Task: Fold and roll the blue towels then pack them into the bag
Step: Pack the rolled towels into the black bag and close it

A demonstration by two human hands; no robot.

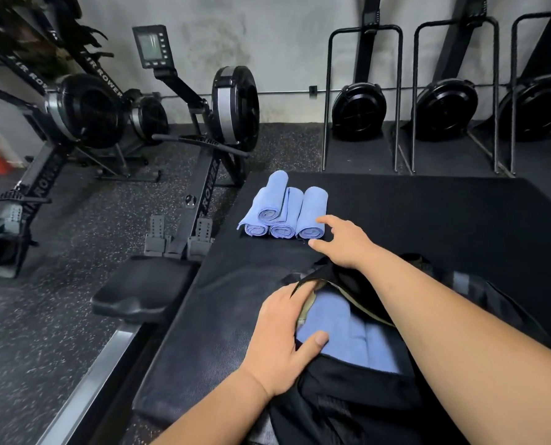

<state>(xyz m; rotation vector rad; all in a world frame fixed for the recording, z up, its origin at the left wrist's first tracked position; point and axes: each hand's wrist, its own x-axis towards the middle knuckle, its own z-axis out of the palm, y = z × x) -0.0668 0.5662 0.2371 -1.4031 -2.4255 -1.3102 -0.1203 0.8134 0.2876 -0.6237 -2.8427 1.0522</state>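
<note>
Right hand [341,242] reaches out, fingers spread and holding nothing, just beside four rolled blue towels [282,210] stacked on the black surface [428,220]. Left hand [280,335] grips the bag [348,396] at its mouth, packed towels [348,335] showing inside.

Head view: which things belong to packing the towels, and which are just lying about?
Job: rolled towels, packed towels, bag, left hand, right hand, mat.
Lying about: rowers, seat, upright rowers.
</note>
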